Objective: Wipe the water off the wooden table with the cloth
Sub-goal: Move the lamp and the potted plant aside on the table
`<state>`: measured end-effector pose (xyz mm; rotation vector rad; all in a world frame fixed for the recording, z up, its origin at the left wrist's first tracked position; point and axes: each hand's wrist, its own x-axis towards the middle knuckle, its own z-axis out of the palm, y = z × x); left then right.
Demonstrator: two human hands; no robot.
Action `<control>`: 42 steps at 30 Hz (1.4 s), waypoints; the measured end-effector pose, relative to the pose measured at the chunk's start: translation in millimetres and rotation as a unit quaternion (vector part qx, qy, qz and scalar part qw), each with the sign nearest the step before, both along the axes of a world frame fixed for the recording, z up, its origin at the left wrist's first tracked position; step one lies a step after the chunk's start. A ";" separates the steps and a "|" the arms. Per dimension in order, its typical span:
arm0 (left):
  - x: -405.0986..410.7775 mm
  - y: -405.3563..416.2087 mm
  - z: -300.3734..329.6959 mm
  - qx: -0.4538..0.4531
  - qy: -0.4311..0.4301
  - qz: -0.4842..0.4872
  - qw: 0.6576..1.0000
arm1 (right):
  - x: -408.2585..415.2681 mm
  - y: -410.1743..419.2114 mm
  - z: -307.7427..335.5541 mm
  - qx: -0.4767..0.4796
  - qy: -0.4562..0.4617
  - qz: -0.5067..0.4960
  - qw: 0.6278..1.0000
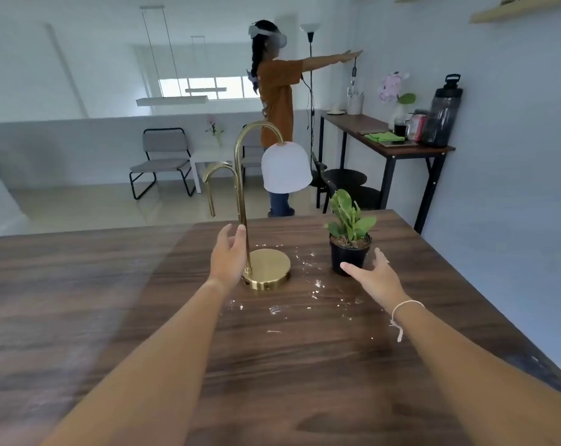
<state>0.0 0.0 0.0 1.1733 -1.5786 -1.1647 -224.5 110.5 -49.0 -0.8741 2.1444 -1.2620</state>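
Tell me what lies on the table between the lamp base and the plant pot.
In the head view, scattered water drops lie on the bare wood between the lamp base and the plant pot; nothing else.

Pale blue walls [498, 156], grey chair [161, 162], side table [385, 146] w/ bottle [443, 114]

The bench [305, 365] is seen in dark brown wood with streaked grain, and the water [314, 284] on it is shown as scattered whitish, glinting specks. The lamp [266, 268] is finished in shiny gold, with a plain white shade [285, 167]. A black pot [350, 257] is filled with green leaves [350, 214]. A white string bracelet [404, 309] is worn at the wrist of the right hand [377, 275]. A bright green cloth [385, 136] is laid on the far dark-topped, black-legged side table [398, 152]. An orange-brown shirt [277, 94] is worn by the person behind.
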 end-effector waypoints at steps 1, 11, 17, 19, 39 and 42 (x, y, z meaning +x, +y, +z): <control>-5.3 -4.2 0.0 0.002 0.010 0.007 1.000 | -2.8 -6.6 -1.7 -0.029 -0.002 -0.004 1.000; -50.4 -35.9 -24.3 -0.017 0.132 0.081 0.988 | -17.0 -47.8 -21.2 -0.115 -0.016 -0.049 0.992; -58.2 -39.5 -23.0 -0.023 0.156 0.111 0.981 | -12.0 -53.1 -23.0 -0.169 -0.020 -0.064 0.983; -59.7 -41.8 -24.2 -0.030 0.166 0.120 0.978 | -11.9 -54.7 -23.2 -0.174 -0.020 -0.070 0.982; -193.1 -107.6 20.2 -0.088 0.180 0.032 0.979 | -133.0 -83.0 -2.6 -0.201 0.013 -0.121 0.972; -231.1 -120.9 14.7 -0.065 0.200 -0.004 0.978 | -158.2 -90.2 -12.3 -0.194 0.014 -0.125 0.973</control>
